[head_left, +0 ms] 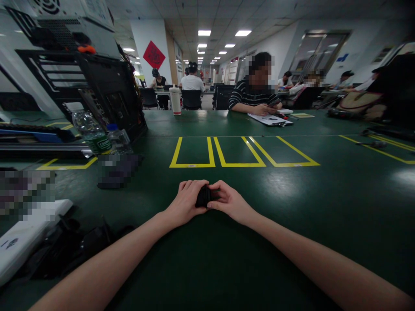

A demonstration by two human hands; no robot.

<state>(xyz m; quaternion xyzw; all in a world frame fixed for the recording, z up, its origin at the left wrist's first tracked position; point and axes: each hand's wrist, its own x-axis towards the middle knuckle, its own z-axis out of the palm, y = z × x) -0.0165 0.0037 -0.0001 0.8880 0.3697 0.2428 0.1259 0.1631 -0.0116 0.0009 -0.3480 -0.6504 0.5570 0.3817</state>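
In the middle of the head view, a small black object [203, 197] with ridged or layered edges sits between my hands, low over the green table [207, 259]. What kind of thing it is, I cannot make out. My left hand [184, 202] wraps round its left side and top, thumb at the near edge. From the right, my right hand [231, 202] pinches its end, with index finger and thumb touching it. Much of the object is hidden under my left fingers.
Yellow tape outlines [192, 165] mark the table beyond my hands. Left stand a plastic bottle [89, 127], a smaller blue-capped bottle [119, 140] and black computer frames [112, 95]. Black gear [87, 239] lies by my left forearm. Across the table a person [254, 93] sits near a clipboard [270, 119].
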